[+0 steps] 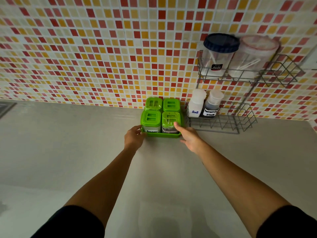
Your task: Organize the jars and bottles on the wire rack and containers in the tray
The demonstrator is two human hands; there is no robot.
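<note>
Flanking green tray (pixel 161 134), both hands

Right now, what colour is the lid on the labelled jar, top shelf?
Dark navy blue lid, seen in the head view.

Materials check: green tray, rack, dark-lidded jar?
Green tray: likely plastic, glossy, uniform moulded green colour. Rack: thin grey metal wire, looks coated, bent and joined into a grid. Dark-lidded jar: clear see-through body, plastic or glass, unclear which; lid looks like ribbed plastic.

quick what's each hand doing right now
Left hand: open, fingers on the green tray's left corner.
Right hand: open, thumb against the front-right container.
</note>
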